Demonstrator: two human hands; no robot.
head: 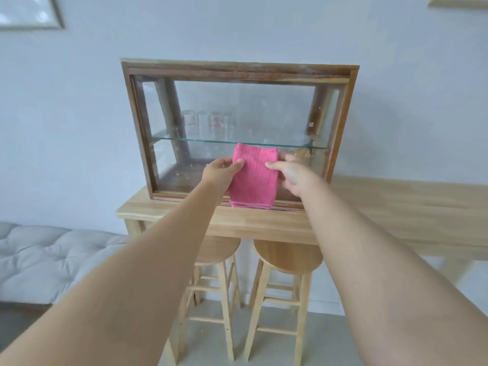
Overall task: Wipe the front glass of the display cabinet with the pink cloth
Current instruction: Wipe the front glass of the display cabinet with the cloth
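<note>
A wooden display cabinet (pixel 239 71) with a glass front (pixel 245 112) stands on a light wooden table (pixel 264 225) against the wall. A folded pink cloth (pixel 254 178) hangs in front of the lower half of the glass, its bottom edge near the cabinet's base. My left hand (pixel 221 173) pinches the cloth's left edge and my right hand (pixel 290 175) pinches its right edge. Whether the cloth touches the glass I cannot tell. Inside, several clear glasses (pixel 208 124) stand on a glass shelf (pixel 237 141).
Two round wooden stools (pixel 287 257) are tucked under the table below my arms. A grey tufted cushion (pixel 39 257) lies at the lower left. The table runs on to the right. Framed pictures hang in the upper corners of the wall.
</note>
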